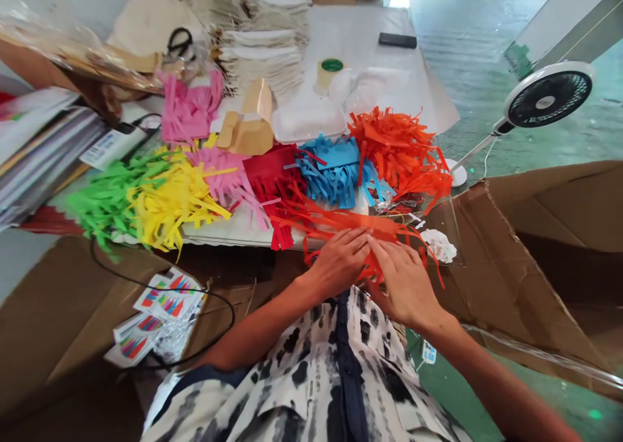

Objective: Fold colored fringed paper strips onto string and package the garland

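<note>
An orange-red sheet of fringed tissue paper (pixel 384 226) lies at the table's front edge, its strips spreading to both sides and hanging over the edge. My left hand (pixel 341 260) bends over it from the left, fingers together on the paper. My right hand (pixel 403 278) comes in from the other side, and the fingertips of both hands meet on the sheet. Both thumbs are mostly hidden beneath. Just behind are bundles of fringed paper in blue (pixel 331 169), dark red (pixel 276 176) and orange (pixel 396 150).
Yellow (pixel 178 198), green (pixel 114 195) and pink (pixel 189 108) fringe bundles line the table's left. Behind stand a white foam tray (pixel 309 122), a tape roll (pixel 331 72) and stacked bags (pixel 263 52). Cardboard boxes (pixel 506 247) flank me; a fan (pixel 548 98) stands right.
</note>
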The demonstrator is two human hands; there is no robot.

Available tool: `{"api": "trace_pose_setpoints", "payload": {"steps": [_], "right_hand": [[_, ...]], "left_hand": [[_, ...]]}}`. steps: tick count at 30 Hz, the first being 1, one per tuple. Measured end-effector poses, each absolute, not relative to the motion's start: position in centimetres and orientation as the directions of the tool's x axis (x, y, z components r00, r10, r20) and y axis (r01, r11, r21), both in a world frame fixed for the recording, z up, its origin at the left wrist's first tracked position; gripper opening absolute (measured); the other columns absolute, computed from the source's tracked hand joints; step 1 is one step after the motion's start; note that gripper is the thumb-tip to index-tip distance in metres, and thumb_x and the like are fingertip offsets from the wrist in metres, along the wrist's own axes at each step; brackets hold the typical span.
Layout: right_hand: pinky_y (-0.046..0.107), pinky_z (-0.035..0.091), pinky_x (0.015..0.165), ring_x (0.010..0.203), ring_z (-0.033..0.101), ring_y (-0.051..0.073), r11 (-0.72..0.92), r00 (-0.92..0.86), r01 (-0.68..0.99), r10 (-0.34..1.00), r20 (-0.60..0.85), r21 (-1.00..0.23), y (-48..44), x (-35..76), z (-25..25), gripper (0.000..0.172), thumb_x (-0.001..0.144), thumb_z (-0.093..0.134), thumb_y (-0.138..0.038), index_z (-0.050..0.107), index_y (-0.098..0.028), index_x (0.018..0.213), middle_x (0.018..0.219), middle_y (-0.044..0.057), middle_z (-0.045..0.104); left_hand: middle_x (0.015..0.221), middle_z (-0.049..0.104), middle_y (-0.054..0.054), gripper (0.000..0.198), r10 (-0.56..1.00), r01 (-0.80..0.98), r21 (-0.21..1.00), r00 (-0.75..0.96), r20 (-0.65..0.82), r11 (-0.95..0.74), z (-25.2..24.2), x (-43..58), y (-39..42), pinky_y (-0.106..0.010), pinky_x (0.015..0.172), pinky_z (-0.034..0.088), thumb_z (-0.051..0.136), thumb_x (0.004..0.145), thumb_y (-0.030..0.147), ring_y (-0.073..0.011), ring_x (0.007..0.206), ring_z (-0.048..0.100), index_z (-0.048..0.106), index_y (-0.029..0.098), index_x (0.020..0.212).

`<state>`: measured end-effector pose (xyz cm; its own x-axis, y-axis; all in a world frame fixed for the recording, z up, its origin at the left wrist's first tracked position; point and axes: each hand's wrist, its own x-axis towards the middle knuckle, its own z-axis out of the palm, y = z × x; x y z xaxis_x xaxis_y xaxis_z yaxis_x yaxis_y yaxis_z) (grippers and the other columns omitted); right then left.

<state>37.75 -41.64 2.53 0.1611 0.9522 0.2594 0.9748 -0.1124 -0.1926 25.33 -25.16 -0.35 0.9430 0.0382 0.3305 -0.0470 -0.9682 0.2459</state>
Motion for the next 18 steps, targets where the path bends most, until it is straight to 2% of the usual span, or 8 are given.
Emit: {"api": "trace_pose_setpoints", "payload": {"steps": [2,4,8,12,15,18], "right_hand": [[0.053,0.037,0.113,0.131,0.06,0.034,-0.176,0.204,0.975,0.953,0.225,-0.14,-42.0,37.5,1.3,0.061,0.101,0.057,-0.033,0.049,-0.01,0.157,0.148,0.019,0.065],[0.052,0.037,0.109,0.125,0.062,0.033,-0.223,0.247,0.966,0.943,0.222,-0.128,-42.4,38.1,0.7,0.05,0.101,0.059,-0.029,0.06,-0.014,0.148,0.143,0.015,0.069],[0.045,0.041,0.1,0.117,0.066,0.029,-0.229,0.289,0.934,0.935,0.205,-0.272,-42.8,40.3,1.3,0.032,0.101,0.058,-0.023,0.074,-0.022,0.128,0.131,0.008,0.076],[0.041,0.043,0.091,0.104,0.069,0.027,-0.282,0.384,0.869,0.903,0.195,-0.406,-42.0,41.6,2.2,0.023,0.104,0.058,-0.03,0.076,-0.022,0.116,0.114,0.006,0.079],[0.037,0.04,0.078,0.082,0.066,0.025,-0.409,0.51,0.816,0.842,0.176,-0.409,-40.8,41.5,2.5,0.025,0.105,0.056,-0.037,0.074,-0.02,0.105,0.09,0.007,0.077],[0.035,0.032,0.071,0.071,0.06,0.024,-0.542,0.603,0.782,0.782,0.155,-0.308,-39.8,41.1,2.5,0.03,0.105,0.052,-0.04,0.07,-0.019,0.095,0.076,0.006,0.07]], "left_hand": [[0.144,0.069,-0.018,0.034,0.034,-0.072,0.279,0.933,0.357,-0.958,0.1,25.2,-24.9,-0.045,0.118,0.053,0.054,0.103,0.015,-0.029,0.139,0.062,0.068,0.007,0.133],[0.136,0.072,-0.015,0.029,0.063,-0.078,0.344,0.923,0.38,-0.936,0.4,25.0,-24.3,-0.043,0.111,0.056,0.054,0.103,0.015,-0.0262,0.13,0.066,0.072,0.011,0.126],[0.112,0.078,-0.008,0.017,0.171,-0.013,0.516,0.936,0.307,-0.856,1.3,24.2,-22.2,-0.039,0.095,0.059,0.063,0.099,0.017,-0.0235,0.109,0.068,0.078,0.018,0.108],[0.099,0.08,-0.003,0.012,0.284,0.127,0.656,0.949,0.139,-0.744,2.8,24.3,-20.4,-0.037,0.092,0.055,0.068,0.097,0.017,-0.0213,0.099,0.069,0.078,0.021,0.1],[0.094,0.078,-0.003,0.013,0.388,0.272,0.643,0.921,0.042,-0.715,3.4,25.3,-20.3,-0.034,0.086,0.052,0.064,0.1,0.024,-0.0205,0.092,0.069,0.076,0.022,0.095],[0.093,0.076,-0.005,0.017,0.499,0.434,0.499,0.867,-0.004,-0.75,3.4,26.4,-20.8,-0.036,0.084,0.049,0.061,0.102,0.031,-0.0232,0.09,0.07,0.075,0.022,0.1]]}}
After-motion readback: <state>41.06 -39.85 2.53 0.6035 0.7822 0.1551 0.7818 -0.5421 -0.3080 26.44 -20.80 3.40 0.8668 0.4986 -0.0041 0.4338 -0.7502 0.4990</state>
